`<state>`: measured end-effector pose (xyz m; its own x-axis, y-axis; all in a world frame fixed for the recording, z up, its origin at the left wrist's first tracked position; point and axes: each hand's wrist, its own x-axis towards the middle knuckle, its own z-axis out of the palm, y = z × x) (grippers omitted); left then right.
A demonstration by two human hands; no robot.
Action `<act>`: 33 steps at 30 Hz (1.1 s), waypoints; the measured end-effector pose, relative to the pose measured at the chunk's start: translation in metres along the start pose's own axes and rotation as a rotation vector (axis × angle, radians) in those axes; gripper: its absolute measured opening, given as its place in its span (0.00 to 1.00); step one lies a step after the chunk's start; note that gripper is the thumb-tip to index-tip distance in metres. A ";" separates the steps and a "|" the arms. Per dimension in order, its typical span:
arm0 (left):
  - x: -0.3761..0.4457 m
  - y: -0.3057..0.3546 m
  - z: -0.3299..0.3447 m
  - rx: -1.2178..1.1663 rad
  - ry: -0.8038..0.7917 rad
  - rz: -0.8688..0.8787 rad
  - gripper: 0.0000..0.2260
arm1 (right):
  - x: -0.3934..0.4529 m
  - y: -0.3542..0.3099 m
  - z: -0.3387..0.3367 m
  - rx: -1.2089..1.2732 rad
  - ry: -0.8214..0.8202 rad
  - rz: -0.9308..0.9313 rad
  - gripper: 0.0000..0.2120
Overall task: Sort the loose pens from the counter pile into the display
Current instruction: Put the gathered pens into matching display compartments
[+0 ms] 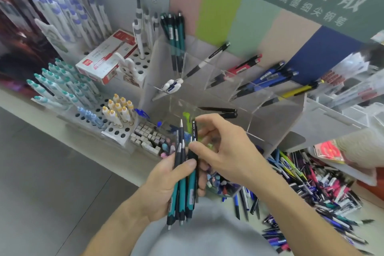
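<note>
Left hand (166, 185) grips a teal pen bundle (182, 189); right hand (226, 151) fingers pinch one dark pen (194, 131) at its 12 o'clock end; loose pile (311, 189) at 3 o'clock.

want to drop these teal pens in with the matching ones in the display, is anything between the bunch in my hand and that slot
Nothing visible blocks it. The left hand grips the teal pen bunch, the right hand pinches one pen of it, and the teal pens stand in an open-topped clear compartment up and behind, with only air between.
</note>
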<state>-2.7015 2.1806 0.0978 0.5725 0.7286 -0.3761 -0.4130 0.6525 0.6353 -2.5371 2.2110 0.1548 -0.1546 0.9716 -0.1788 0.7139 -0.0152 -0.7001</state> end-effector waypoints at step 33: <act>0.009 -0.058 0.046 0.440 0.211 0.006 0.28 | -0.071 0.050 -0.018 0.575 -0.204 0.221 0.24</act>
<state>-2.6398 2.1394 0.0883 0.3965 0.7879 -0.4711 -0.0515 0.5315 0.8455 -2.4785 2.1452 0.1450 -0.2126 0.8677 -0.4493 0.2724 -0.3890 -0.8801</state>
